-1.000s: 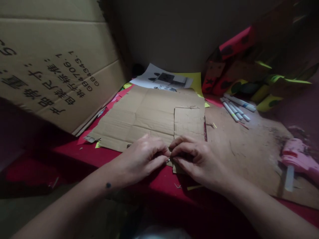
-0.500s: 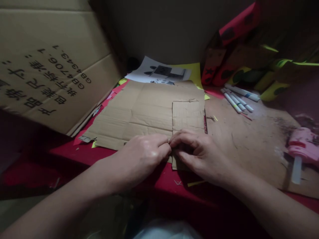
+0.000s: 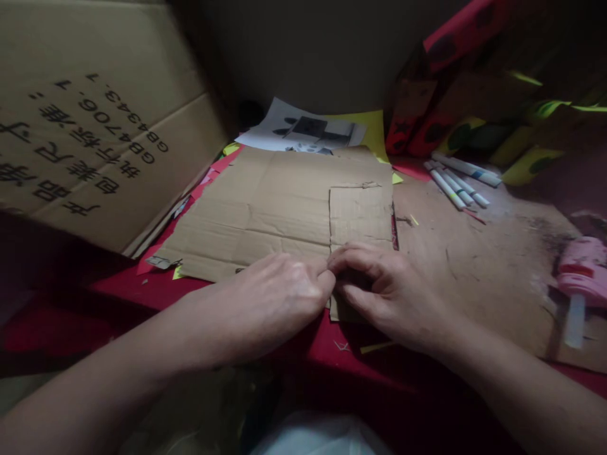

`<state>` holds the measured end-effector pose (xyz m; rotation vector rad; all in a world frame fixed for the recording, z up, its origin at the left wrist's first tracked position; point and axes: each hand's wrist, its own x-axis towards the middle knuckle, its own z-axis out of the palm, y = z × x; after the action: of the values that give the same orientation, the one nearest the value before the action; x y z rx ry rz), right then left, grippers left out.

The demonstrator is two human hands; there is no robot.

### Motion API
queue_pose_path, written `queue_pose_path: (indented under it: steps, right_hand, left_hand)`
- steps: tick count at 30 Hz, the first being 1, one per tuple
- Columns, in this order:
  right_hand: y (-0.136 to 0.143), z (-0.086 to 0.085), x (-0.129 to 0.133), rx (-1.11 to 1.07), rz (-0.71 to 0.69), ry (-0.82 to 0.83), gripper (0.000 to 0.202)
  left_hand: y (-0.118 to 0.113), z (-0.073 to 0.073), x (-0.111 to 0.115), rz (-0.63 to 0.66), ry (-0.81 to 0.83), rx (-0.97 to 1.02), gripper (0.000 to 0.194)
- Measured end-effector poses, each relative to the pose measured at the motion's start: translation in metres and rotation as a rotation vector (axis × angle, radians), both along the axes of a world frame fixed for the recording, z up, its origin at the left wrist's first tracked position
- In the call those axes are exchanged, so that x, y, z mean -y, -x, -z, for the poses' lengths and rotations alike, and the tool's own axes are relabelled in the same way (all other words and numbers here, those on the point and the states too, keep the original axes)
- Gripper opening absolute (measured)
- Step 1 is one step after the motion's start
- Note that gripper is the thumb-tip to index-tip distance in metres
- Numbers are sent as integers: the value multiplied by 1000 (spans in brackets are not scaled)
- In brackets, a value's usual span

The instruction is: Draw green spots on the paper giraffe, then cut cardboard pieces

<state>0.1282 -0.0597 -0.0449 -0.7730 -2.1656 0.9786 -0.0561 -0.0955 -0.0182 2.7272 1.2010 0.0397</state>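
Note:
A large flat cardboard sheet [image 3: 256,196] lies on the red-covered table, with a narrower cardboard strip [image 3: 360,215] along its right side. My left hand [image 3: 289,287] is closed near the front edge, its fingertips at the strip's left border. Whatever it pinches is hidden behind the knuckles. Beside it, my right hand [image 3: 379,278] curls over the lower part of the strip, thumb and fingers bent in around the cardboard. The fingertips of both hands meet there.
A printed cardboard box [image 3: 109,139] leans at the left. Behind the sheet are a white printed paper [image 3: 303,129] and yellow paper [image 3: 377,129]. Several markers [image 3: 458,183] and a pink glue gun [image 3: 583,272] lie to the right. Red and yellow decorated pieces [image 3: 412,120] stand behind.
My left fist has shifted slightly right and turned, its knuckles now covering more of the fingertips. The right hand stays curled on the strip. The view has shifted a little.

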Motion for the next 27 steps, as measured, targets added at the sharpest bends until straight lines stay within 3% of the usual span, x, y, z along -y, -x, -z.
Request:
queue_pose_path:
  steps: [6, 13, 16, 18, 21, 23, 27]
  right_hand:
    - [-1, -1, 2, -6, -1, 16, 25]
    - [-1, -3, 0, -22, 44, 69, 20]
    - [-7, -8, 1, -46, 47, 3, 17]
    - [-13, -13, 3, 29, -38, -95, 20]
    - [-24, -18, 6, 288, -184, -215, 52]
    - [-29, -18, 7, 430, -151, -275, 64]
    - [-33, -10, 5, 529, -56, -362, 61]
  left_hand:
    - [7, 13, -4, -37, -50, 92, 12]
    - [17, 6, 2, -135, 134, 289, 9]
    - [18, 6, 8, -184, 171, 320, 7]
    - [18, 8, 11, -209, 166, 328, 8]
    - [16, 11, 11, -231, 155, 326, 8]
    - [15, 13, 10, -246, 157, 319, 10]
    - [15, 15, 10, -258, 152, 300, 13]
